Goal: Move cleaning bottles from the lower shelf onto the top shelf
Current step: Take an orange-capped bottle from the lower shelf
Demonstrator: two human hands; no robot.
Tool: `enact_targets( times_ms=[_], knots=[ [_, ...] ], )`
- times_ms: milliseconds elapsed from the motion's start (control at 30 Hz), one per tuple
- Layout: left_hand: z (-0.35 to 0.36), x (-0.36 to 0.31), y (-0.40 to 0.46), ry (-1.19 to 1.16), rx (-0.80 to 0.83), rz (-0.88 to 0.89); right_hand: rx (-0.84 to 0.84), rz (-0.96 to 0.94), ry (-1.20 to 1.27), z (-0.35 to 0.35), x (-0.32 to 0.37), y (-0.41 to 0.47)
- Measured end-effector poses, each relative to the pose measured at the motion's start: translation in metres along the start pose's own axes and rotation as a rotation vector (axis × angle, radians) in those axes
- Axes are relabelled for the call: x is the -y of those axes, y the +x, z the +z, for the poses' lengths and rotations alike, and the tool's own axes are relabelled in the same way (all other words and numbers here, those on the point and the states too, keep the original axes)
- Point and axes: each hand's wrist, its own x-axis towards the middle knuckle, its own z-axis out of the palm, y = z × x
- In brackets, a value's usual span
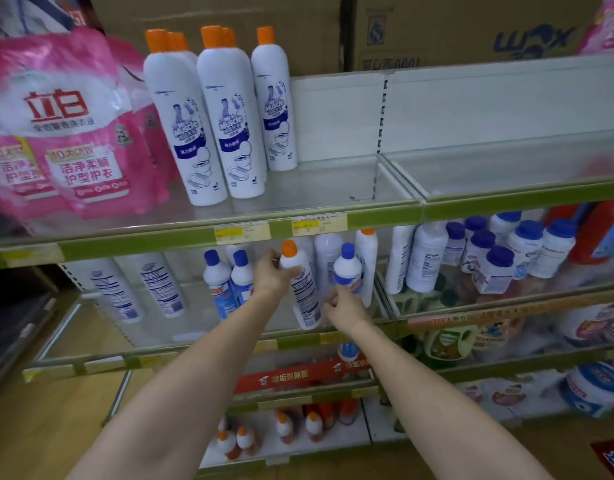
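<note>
Over on the far left of the top shelf (333,194) hang some pink detergent pouches (69,133), and right beside them stand the tall white orange-capped bottles (225,119), three clearly in front, with more orange caps peeking out behind, so I can't give a firm total. Down on the lower shelf (229,337), two white bottles (139,285) at the left show their back labels, then come two blue-capped bottles (225,282). Next is the left hand (272,275), fingers curled round the shoulder of an orange-capped bottle (300,285), just under its cap, and that bottle leans a bit toward the camera, base near the shelf's front edge. The right hand (343,308) is just beside that bottle's lower right, fingers bent up against a blue-capped bottle (347,268) behind it; can't tell if it's actually gripping anything. Further right, past the divider, sits a cluster of squat blue-lidded jars (499,258), roughly eight, though some are blurry.
</note>
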Motion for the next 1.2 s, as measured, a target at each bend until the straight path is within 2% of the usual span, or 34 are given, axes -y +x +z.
enact_targets(
  times_ms=[167,300,433,500,667,800,1000,1100,1200],
  knots=[
    [-0.041,0.008,-0.020,-0.062,0.009,0.057,0.089,0.039,0.025,0.019,0.027,-0.020],
    [-0.075,0.015,-0.036,-0.190,0.037,0.031,0.095,0.006,0.116,0.036,0.046,-0.046],
    [-0.102,0.029,-0.062,-0.301,0.078,-0.023,0.332,-0.061,0.266,0.046,0.059,-0.083],
    [-0.111,0.036,-0.077,-0.360,0.085,-0.067,0.427,-0.010,0.325,0.052,0.062,-0.101],
    [-0.132,0.069,-0.104,-0.404,0.072,-0.172,0.544,0.063,0.396,0.076,0.059,-0.140],
    [-0.144,0.087,-0.119,-0.449,0.050,-0.278,0.525,0.087,0.356,0.096,0.060,-0.165],
    [-0.157,0.084,-0.129,-0.493,0.059,-0.353,0.419,0.018,0.272,0.102,0.079,-0.189],
    [-0.164,0.076,-0.130,-0.417,0.118,-0.408,0.325,-0.051,0.199,0.105,0.087,-0.193],
    [-0.171,0.077,-0.131,-0.374,0.287,-0.518,0.172,-0.154,0.001,0.105,0.094,-0.197]
  ],
)
